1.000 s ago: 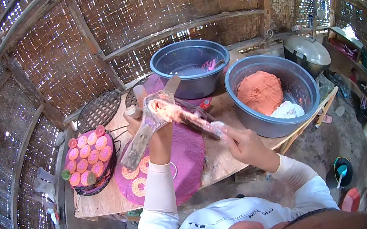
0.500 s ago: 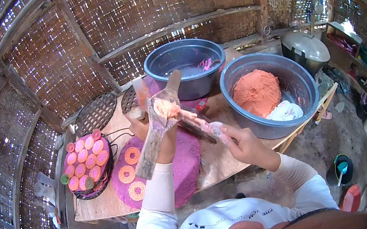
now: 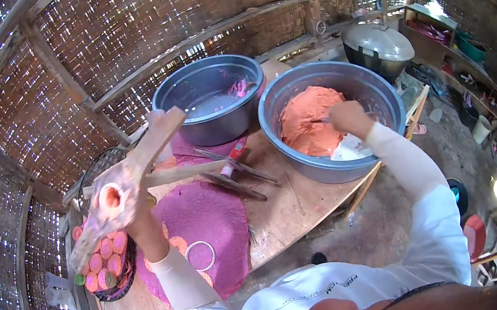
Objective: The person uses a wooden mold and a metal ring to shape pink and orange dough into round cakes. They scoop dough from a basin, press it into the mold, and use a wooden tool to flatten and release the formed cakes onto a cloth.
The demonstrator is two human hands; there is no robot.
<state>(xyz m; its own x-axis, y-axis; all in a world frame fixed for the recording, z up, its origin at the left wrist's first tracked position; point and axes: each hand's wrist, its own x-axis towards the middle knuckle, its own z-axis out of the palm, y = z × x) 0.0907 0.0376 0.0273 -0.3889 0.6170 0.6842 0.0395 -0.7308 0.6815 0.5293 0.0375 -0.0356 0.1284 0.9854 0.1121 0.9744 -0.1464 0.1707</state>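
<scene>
My left hand [image 3: 148,229] is closed around a dough-smeared wooden press [image 3: 157,140], held tilted above the table's left side. Orange dough [image 3: 111,196] shows inside the press's round opening. Inside the right grey-blue basin [image 3: 395,97], my right hand [image 3: 351,118] is closed on a slim utensil [image 3: 321,120], its tip against a big lump of orange dough [image 3: 304,116]. My fingers hide most of the utensil. White dough or paste [image 3: 350,148] lies beside the lump. Below my left forearm, a white ring [image 3: 200,255] rests on a purple round mat [image 3: 215,210].
Another basin [image 3: 217,127] with pink scraps stands at the back. Crossed wooden sticks [image 3: 243,179] and a red object [image 3: 237,151] lie mid-table. At left, a rack holds pink-orange rounds [image 3: 107,261]. A lidded pot [image 3: 378,44] stands beyond the right basin.
My right hand has moved from the press into the right basin, onto the orange dough. My left hand has shifted left with the press. The view has turned rightward.
</scene>
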